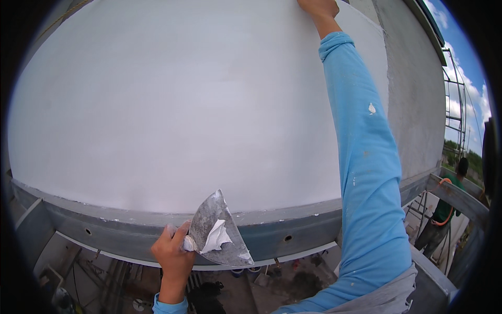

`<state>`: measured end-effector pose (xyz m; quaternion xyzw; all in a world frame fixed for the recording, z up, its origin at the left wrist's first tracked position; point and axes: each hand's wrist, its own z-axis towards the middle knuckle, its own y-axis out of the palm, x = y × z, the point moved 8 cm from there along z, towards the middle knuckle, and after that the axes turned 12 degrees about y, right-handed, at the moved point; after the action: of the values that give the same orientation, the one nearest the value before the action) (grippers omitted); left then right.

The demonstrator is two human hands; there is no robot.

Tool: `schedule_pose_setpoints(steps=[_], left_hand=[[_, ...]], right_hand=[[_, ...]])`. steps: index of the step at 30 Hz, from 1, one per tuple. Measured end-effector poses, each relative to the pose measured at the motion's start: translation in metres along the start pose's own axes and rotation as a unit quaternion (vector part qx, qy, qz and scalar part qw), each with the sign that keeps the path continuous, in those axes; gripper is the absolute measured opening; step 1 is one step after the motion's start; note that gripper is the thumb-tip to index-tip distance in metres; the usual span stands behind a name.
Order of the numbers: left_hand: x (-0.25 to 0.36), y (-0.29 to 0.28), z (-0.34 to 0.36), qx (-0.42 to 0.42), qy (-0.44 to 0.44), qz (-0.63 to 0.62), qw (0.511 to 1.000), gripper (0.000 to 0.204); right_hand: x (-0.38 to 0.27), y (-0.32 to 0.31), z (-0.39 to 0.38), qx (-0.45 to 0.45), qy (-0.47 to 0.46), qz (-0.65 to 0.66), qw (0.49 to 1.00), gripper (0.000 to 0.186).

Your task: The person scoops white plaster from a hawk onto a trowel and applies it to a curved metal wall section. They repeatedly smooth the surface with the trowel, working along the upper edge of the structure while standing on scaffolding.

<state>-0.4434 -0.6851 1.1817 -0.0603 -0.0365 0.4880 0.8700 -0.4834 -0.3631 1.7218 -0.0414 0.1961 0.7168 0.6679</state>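
My left hand [174,248] is closed round the handle of a wide putty knife [234,230]. Its broad grey blade fans out to the right and carries a lump of white putty [216,236]. The blade is in front of the steel beam, just below the white-coated wall [178,115]. Putty smears mark the handle and my fingers. Up at the top edge, my right hand [319,7] reaches to the upper right part of the wall. The picture cuts off its fingers, so whatever they hold is hidden.
A grey steel beam [130,230] runs along the wall's foot. Bare grey wall [415,99] borders the white coat on the right. Beyond it are scaffolding [455,99] and a person in green [445,209]. Far below lies a floor [290,288] with scattered items.
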Motion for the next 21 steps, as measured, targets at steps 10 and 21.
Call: schedule_pose_setpoints(steps=[10,21], left_hand=[[-0.004,0.001,-0.004,-0.002,0.006,-0.005,1.0,0.041],[0.001,0.004,-0.002,0.011,-0.005,-0.016,1.0,0.042]], right_hand=[[-0.124,-0.003,-0.113,0.061,-0.2,0.033,0.977,0.043],[0.198,-0.062,0.055,0.076,0.017,-0.067,0.995,0.046]])
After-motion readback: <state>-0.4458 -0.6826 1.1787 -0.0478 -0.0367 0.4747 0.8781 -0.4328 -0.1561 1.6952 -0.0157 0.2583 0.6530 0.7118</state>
